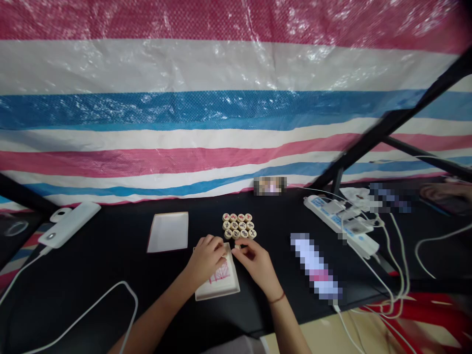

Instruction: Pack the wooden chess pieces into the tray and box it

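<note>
Several round Chinese chess pieces (pixel 239 225), marked in red or black characters, stand in neat rows, seemingly stacked. In front of them lies an open white box (pixel 217 296) with pinkish-red markings on its floor. My left hand (pixel 208 256) reaches over the box's left side, fingers curled down and closed; what they hold is hidden. Just right of the box's far corner, my right hand (pixel 256 260) pinches a pale piece between thumb and forefinger, close to the front row. The box lid (pixel 168 232) rests to the left with its white inside up.
A white device with a cable (pixel 70 225) lies at the far left. On the right are a power strip (pixel 341 223) with plugs and looping cables, and a blurred phone-like object (pixel 316 268). A striped plastic sheet (pixel 206 113) hangs behind the black table (pixel 121 265). Another person's hand (pixel 448 191) shows far right.
</note>
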A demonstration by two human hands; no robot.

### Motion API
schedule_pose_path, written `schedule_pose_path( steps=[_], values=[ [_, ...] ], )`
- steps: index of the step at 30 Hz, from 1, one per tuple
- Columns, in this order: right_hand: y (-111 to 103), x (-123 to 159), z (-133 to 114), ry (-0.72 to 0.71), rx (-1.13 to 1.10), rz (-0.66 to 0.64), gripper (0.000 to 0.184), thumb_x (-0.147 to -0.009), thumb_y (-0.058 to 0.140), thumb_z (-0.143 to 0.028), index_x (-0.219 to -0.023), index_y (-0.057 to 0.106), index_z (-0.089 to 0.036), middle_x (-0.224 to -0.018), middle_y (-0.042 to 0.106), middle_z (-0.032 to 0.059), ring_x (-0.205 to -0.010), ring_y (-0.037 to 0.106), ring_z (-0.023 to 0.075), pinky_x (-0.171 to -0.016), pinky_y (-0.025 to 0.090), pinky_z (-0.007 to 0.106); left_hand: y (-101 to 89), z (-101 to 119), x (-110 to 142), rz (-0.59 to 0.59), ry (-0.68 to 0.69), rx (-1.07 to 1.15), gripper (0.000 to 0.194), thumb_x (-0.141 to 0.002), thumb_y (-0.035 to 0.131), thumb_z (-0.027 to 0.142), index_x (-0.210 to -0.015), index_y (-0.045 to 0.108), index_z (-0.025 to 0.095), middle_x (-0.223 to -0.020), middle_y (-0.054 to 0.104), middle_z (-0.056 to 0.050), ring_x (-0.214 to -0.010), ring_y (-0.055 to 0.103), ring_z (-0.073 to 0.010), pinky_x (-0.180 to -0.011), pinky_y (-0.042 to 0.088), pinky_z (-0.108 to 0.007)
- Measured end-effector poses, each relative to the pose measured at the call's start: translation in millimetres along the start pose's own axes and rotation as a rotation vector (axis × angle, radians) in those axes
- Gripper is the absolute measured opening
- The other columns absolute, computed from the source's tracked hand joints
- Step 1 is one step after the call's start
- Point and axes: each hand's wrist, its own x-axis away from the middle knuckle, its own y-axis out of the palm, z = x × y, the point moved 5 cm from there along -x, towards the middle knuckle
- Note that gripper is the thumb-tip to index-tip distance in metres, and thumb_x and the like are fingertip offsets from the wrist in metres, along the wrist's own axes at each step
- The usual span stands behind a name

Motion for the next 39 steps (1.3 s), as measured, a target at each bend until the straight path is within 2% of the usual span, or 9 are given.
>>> schedule_pose_path(
  steps=[3,6,10,15,23,28,32,36,39],
  values=[
    [5,6,-12,-0.103,0.047,-0.051,0.018,-0.083,0.061,-0.026,-0.098,0.068,-0.021,-0.111,0.062,0.0095,-0.085,0.064,0.0172,-0.068,0.055,0.026,-2.4,-4,0,0.007,-0.061,-0.002,0.018,-0.084,0.066,0.025,-0.101,0.061,0.021,-0.106,0.060,-0.004,-0.101,0.052,-0.0223,-0.083,0.042,-0.035],
    [12,9,-24,-0.200,0.148,-0.080,0.023,-0.084,0.055,-0.017,-0.104,0.066,-0.022,-0.107,0.063,0.0078,-0.089,0.063,0.0182,-0.075,0.055,0.030,-2.5,-7,1,0.003,-0.070,-0.004,0.037,-0.084,0.066,0.031,-0.117,0.056,0.020,-0.112,0.060,-0.005,-0.104,0.054,-0.0230,-0.085,0.042,-0.037],
    [21,10,-32,-0.337,0.369,-0.074,0.021,-0.082,0.057,-0.011,-0.098,0.064,-0.021,-0.100,0.067,0.0059,-0.096,0.061,0.0223,-0.087,0.050,0.038,3.6,-11,1,-0.056,-0.088,-0.054,0.029,-0.089,0.060,0.032,-0.116,0.057,0.022,-0.105,0.064,-0.004,-0.100,0.056,-0.0221,-0.084,0.040,-0.037],
    [30,7,-24,-0.393,0.528,-0.087,0.019,-0.081,0.056,-0.008,-0.091,0.065,-0.020,-0.102,0.064,0.0080,-0.098,0.058,0.0236,-0.088,0.049,0.040,3.6,-11,3,-0.059,-0.088,-0.057,0.029,-0.089,0.057,0.027,-0.118,0.057,0.021,-0.104,0.064,-0.005,-0.098,0.056,-0.0222,-0.080,0.041,-0.036],
    [30,2,-17,-0.347,0.481,-0.111,0.016,-0.081,0.055,-0.011,-0.092,0.061,-0.021,-0.105,0.061,0.0086,-0.100,0.057,0.0238,-0.089,0.048,0.039,-1.7,-12,6,-0.055,-0.058,-0.028,0.033,-0.087,0.058,0.027,-0.119,0.057,0.020,-0.103,0.064,-0.006,-0.095,0.057,-0.0236,-0.075,0.043,-0.035],
    [10,-22,-30,-0.288,0.421,-0.109,0.015,-0.085,0.053,-0.021,-0.099,0.059,-0.021,-0.108,0.062,0.0068,-0.077,0.061,0.0164,-0.073,0.050,0.029,-1.3,-11,4,-0.034,-0.095,-0.090,0.044,-0.084,0.064,0.035,-0.124,0.056,0.021,-0.101,0.064,-0.006,-0.093,0.057,-0.0243,-0.074,0.042,-0.035],
    [9,-68,-43,-0.185,0.670,-0.029,0.024,-0.090,0.049,-0.026,-0.110,0.060,-0.019,-0.112,0.062,0.0089,-0.095,0.063,0.0211,-0.081,0.047,0.030,1.9,-6,-2,-0.012,-0.061,-0.108,0.042,-0.083,0.066,0.038,-0.121,0.058,0.024,-0.097,0.064,-0.005,-0.089,0.058,-0.0231,-0.073,0.042,-0.034],
    [28,-108,-42,0.052,0.966,-0.116,0.033,-0.091,0.050,-0.035,-0.120,0.054,-0.018,-0.119,0.060,0.0129,-0.097,0.065,0.0250,-0.080,0.046,0.032,6.2,-3,-8,-0.013,-0.045,-0.144,0.029,-0.085,0.065,0.031,-0.112,0.062,0.022,-0.093,0.064,-0.004,-0.087,0.058,-0.0220,-0.072,0.043,-0.033],
    [40,-121,-40,0.148,1.043,-0.170,0.033,-0.089,0.052,-0.032,-0.118,0.051,-0.014,-0.113,0.062,0.0164,-0.099,0.065,0.0280,-0.077,0.046,0.033,4.8,-2,-9,-0.002,-0.041,-0.135,0.028,-0.086,0.063,0.032,-0.112,0.062,0.023,-0.092,0.064,-0.004,-0.086,0.059,-0.0218,-0.072,0.043,-0.033]
  ],
)
